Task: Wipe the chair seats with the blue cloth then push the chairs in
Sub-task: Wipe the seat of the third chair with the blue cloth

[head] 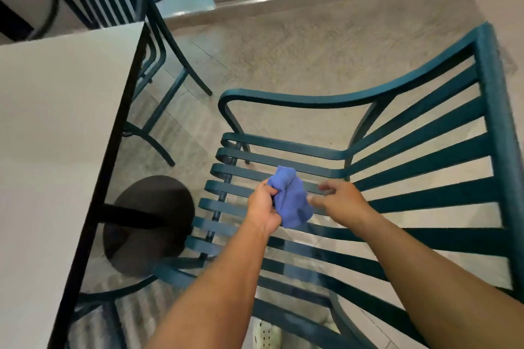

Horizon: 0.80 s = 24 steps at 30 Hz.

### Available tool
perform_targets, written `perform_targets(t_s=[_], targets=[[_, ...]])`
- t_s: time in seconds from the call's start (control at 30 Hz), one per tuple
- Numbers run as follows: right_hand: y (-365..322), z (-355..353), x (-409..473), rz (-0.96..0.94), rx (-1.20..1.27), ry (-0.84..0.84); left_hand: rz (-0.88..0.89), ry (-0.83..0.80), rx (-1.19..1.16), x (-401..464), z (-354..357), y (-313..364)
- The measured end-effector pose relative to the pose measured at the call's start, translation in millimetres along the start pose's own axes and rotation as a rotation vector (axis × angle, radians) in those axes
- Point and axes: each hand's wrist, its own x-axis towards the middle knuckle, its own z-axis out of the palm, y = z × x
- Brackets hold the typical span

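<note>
Head view looks down on a bunched blue cloth [290,201] held above the seat slats of a teal slatted metal armchair [411,156]. The left hand [262,207] grips the cloth's near-left side with curled fingers; the right hand [341,201] hovers just beside its right edge, fingers loosely bent, holding nothing. Open tiled floor [297,59] lies beyond the chair's front edge. Left of the chair, a white square table with a black edge [56,122] stands on a round dark base [147,224], a gap between them. A second teal chair [136,22] is tucked at the table's far side.
</note>
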Motion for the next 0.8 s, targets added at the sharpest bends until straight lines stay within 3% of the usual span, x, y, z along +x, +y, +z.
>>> perform_targets(t_s=[0.1, 0.3, 0.5, 0.8], targets=[[-12.4, -10.1, -26.8, 0.022, 0.124, 0.023, -0.002, -0.039, -0.117, -42.4, 4.4, 9.1], [-34.0, -16.0, -88.8, 0.085, 0.412, 0.021, 0.153, -0.168, 0.006, -125.8, 33.2, 18.2], [-46.5, -13.2, -128.6, 0.068, 0.622, -0.032, 0.186, -0.013, 0.073, -166.8, 45.3, 15.1], [-73.8, -16.0, -185.5, 0.038, 0.864, -0.016, 0.042, -0.115, -0.008, -226.9, 42.8, 29.1]])
